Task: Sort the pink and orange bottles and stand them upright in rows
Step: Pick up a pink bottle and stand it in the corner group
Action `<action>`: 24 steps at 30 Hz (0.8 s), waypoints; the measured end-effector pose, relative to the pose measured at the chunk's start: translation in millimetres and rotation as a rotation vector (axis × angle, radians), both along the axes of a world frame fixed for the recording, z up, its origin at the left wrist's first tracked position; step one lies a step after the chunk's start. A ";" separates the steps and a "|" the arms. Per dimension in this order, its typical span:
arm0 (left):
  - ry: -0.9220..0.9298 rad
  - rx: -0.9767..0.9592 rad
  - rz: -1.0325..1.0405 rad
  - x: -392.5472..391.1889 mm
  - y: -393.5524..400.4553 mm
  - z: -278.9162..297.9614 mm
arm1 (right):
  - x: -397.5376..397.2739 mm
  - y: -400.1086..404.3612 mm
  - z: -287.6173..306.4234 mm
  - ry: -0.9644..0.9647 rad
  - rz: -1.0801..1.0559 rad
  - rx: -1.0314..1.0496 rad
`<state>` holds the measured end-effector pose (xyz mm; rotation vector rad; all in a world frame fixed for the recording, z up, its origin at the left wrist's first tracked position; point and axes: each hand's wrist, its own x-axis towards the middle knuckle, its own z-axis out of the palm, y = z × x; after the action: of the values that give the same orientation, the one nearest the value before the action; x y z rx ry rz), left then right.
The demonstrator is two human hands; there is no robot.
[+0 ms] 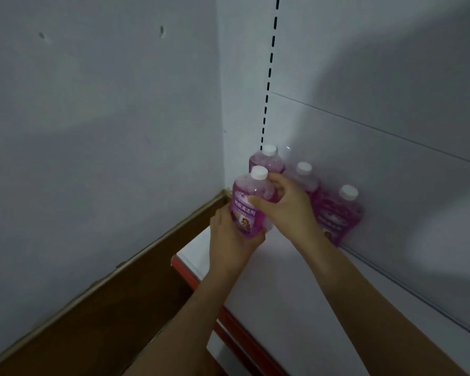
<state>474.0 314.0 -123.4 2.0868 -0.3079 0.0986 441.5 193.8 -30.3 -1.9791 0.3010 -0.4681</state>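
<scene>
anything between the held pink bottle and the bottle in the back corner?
Nothing shows between them in the head view: the held pink bottle overlaps the corner bottle directly behind it. Whether they touch is unclear.

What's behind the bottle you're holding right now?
Directly behind the held pink bottle stands another pink bottle in the shelf corner, only its cap and shoulders showing. Its lower body is covered by the held one and the right hand.
</scene>
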 end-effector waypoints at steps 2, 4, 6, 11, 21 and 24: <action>0.027 -0.009 -0.027 26.7 -0.7 -3.2 | 16.7 -0.9 3.9 0.012 0.016 -0.099; 0.035 -0.008 -0.038 49.2 -3.9 -3.9 | 33.2 -2.7 6.8 0.014 0.000 -0.219; 0.019 -0.007 -0.055 61.0 -9.2 -0.6 | 43.7 -6.2 10.1 0.042 -0.041 -0.350; 0.083 -0.094 -0.118 73.5 -19.4 -15.3 | 50.6 -6.5 0.1 0.138 -0.144 -0.532; -0.011 0.129 -0.174 70.8 -17.2 -4.5 | 40.9 -8.5 1.3 0.208 -0.108 -0.514; -0.083 0.016 -0.185 64.8 -0.7 25.9 | 22.3 -9.2 15.5 0.162 -0.149 -0.501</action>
<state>538.8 313.3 -97.4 2.0632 -0.5522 0.0713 463.8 184.6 -14.8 -2.5019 0.4706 -0.5143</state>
